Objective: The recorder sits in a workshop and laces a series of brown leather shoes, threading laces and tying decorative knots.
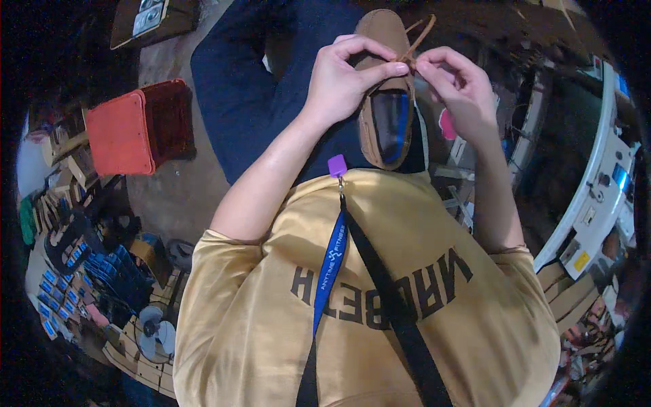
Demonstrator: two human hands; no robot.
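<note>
A brown moccasin-style shoe (380, 30) rests on my lap over dark trousers, its toe pointing away from me. Its opening shows a dark insole with a blue strip along one side. A tan leather lace (427, 30) rises in a loop above the front of the shoe. My left hand (339, 78) pinches the lace where it crosses the shoe's front, thumb and forefinger together. Close beside it on the right, my right hand (464, 91) has its thumb and forefinger closed on the lace, with the other fingers curled.
A red stool (122, 132) stands to the left. On the right is a white machine or cabinet edge (597, 169). A lanyard (332, 271) with a purple tag (337, 165) hangs down my front. Stacked goods and a fan (156, 332) lie at the lower left.
</note>
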